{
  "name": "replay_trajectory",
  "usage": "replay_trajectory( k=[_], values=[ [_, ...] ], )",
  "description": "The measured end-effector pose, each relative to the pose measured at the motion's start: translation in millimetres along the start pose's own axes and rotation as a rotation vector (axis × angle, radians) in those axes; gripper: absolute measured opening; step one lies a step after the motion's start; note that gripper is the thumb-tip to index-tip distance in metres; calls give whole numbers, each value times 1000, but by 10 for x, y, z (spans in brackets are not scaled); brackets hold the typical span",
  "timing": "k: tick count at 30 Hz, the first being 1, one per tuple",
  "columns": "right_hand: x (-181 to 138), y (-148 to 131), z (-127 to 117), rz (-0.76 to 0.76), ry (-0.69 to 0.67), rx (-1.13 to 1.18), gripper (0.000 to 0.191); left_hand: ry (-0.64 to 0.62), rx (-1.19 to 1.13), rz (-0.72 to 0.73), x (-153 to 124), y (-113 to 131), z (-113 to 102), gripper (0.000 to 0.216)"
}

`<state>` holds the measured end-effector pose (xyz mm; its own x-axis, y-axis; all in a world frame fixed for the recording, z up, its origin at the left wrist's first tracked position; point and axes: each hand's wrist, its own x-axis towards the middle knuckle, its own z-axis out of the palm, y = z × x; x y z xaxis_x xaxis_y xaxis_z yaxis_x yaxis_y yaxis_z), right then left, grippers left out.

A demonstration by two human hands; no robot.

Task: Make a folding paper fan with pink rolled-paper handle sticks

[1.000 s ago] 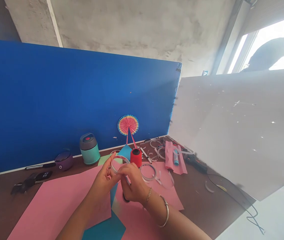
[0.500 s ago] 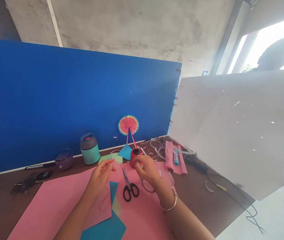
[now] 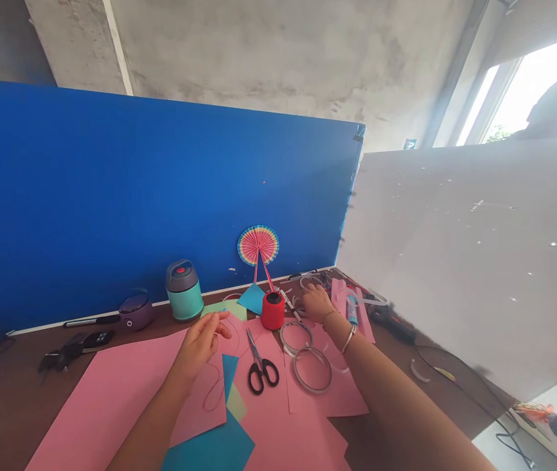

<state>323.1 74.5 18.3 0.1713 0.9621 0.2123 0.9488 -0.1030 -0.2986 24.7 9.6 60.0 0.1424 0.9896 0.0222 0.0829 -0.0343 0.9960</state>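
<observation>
My left hand [image 3: 202, 341] hovers over the pink paper [image 3: 112, 392] with thumb and fingers pinched on a thin red thread [image 3: 216, 386]. The thread loops down across the paper. My right hand [image 3: 316, 302] reaches to the back right, resting among white tape rings and strips beside a marker [image 3: 288, 304]. Its fingers are hidden behind the back of the hand. Between my hands lie black-handled scissors [image 3: 261, 369] and a red thread spool [image 3: 272, 311]. Two tape rings [image 3: 312, 369] lie on the pink paper by my right forearm.
Teal paper [image 3: 210, 451] lies near the front edge. A teal container [image 3: 183, 291], a purple round object [image 3: 134, 313], a paper fan [image 3: 257, 245] and a glue stick [image 3: 352, 309] stand along the back. A blue board [image 3: 112, 196] and a white board [image 3: 455, 248] wall the table.
The tape ring held in both hands a second ago now lies on the paper. My right hand moved past the red spool to the back right. My left hand keeps the thread.
</observation>
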Motion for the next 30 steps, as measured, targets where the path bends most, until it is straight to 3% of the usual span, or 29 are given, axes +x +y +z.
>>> replay_trajectory(
  k=[3, 6, 9, 11, 13, 16, 19, 23, 26, 30],
  values=[
    [40, -22, -99, 29, 81, 73, 4, 7, -47, -19, 9, -4, -24, 59],
    [29, -125, -224, 107, 205, 186, 16, -2, -54, -36, 15, -7, -19, 61],
    [-65, -403, -382, 108, 334, 322, 30, -5, -30, -36, -3, 24, 1, 60],
    [-187, -677, -500, 23, 364, 444, 30, -33, -22, -23, -29, 63, 6, 60],
    [-346, -975, -602, -204, 288, 828, 18, -104, -22, -22, -65, 107, -3, 62],
    [-584, -1362, -656, -425, -2, 987, 12, -260, -17, -8, -134, 169, -28, 62],
    [-730, -1588, -563, -387, -262, 1141, 11, -339, 12, 43, -188, 211, -51, 46],
    [-758, -1621, -373, -294, -456, 1330, 23, -254, 2, 64, -184, 247, -121, 35],
    [-706, -1503, -318, -303, -503, 1165, 24, -210, -10, 47, -146, 275, -244, 37],
    [-606, -1264, -406, -183, -330, 1203, 24, -191, 91, 10, -88, 277, -469, 42]
  ],
)
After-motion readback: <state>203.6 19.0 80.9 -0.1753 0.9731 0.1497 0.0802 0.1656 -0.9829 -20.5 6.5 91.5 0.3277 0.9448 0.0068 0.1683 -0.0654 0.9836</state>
